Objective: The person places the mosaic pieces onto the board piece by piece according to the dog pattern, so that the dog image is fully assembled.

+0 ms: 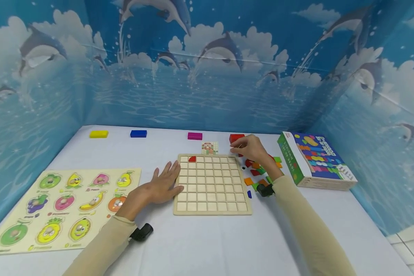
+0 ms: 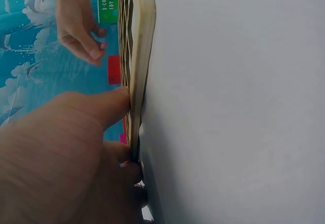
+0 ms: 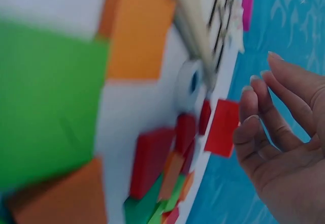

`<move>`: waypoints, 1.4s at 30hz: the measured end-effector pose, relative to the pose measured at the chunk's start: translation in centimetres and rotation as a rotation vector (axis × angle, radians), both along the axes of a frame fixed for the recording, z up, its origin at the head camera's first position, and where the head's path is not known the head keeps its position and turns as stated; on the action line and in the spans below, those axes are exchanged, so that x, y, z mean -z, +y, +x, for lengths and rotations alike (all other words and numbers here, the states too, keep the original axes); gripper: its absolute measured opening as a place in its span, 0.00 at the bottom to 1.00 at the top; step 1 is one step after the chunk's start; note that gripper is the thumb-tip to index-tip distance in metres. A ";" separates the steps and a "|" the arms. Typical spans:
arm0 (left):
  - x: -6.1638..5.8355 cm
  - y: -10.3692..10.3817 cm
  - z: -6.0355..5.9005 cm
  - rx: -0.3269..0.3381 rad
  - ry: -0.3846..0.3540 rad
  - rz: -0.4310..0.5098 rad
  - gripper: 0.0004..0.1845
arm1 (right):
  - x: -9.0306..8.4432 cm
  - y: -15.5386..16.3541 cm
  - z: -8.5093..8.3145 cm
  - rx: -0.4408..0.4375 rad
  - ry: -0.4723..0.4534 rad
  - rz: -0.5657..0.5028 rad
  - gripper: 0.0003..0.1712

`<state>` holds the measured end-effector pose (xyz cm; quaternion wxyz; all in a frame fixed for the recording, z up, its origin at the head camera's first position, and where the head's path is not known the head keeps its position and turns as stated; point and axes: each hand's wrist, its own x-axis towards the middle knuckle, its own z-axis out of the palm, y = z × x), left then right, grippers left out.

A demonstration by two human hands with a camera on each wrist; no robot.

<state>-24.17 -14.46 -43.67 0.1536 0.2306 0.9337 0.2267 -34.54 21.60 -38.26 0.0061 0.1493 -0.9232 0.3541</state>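
Observation:
A square wooden grid board point(image 1: 207, 184) lies on the white table, with one red rounded piece point(image 1: 192, 159) in a cell of its top row. My left hand point(image 1: 162, 186) rests at the board's left edge, fingers spread and fairly straight, thumb touching the rim point(image 2: 143, 36). Beyond the board's far right corner, my right hand point(image 1: 252, 148) hovers near a red block point(image 1: 236, 138). Its fingers are loosely bent, and no piece shows between them in the right wrist view. Loose red, orange and green pieces point(image 3: 133, 36) lie below that hand. A small picture card point(image 1: 209, 148) touches the board's far side.
At the left lies a fruit puzzle board point(image 1: 63, 203). Yellow point(image 1: 98, 134), blue point(image 1: 138, 133) and magenta point(image 1: 194, 136) blocks line the back edge. A game box point(image 1: 315, 161) stands at the right. Dolphin-print curtains point(image 1: 207, 76) enclose the table's back and sides.

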 end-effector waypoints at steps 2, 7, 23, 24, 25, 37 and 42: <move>-0.1 -0.1 0.1 0.001 0.004 0.005 0.45 | 0.2 0.6 -0.2 0.019 -0.008 0.006 0.14; -0.1 -0.2 0.3 0.001 0.004 0.009 0.45 | 0.6 2.5 -0.2 0.067 -0.092 -0.036 0.15; -0.5 -0.1 0.1 -0.005 0.004 0.000 0.45 | -0.7 8.1 2.1 -0.030 -0.176 0.106 0.11; -0.5 -0.1 0.1 -0.007 0.001 -0.003 0.45 | -0.7 8.2 2.2 -0.032 -0.183 0.108 0.11; -0.5 -0.2 0.1 -0.006 0.001 -0.003 0.45 | -0.6 8.2 2.3 -0.035 -0.184 0.109 0.11; -0.2 0.0 0.0 0.019 -0.001 0.032 0.45 | 0.2 8.5 3.0 0.066 -0.210 0.160 0.13; -0.1 0.1 0.2 0.029 -0.012 0.024 0.44 | 0.4 8.6 3.4 0.047 -0.228 0.167 0.15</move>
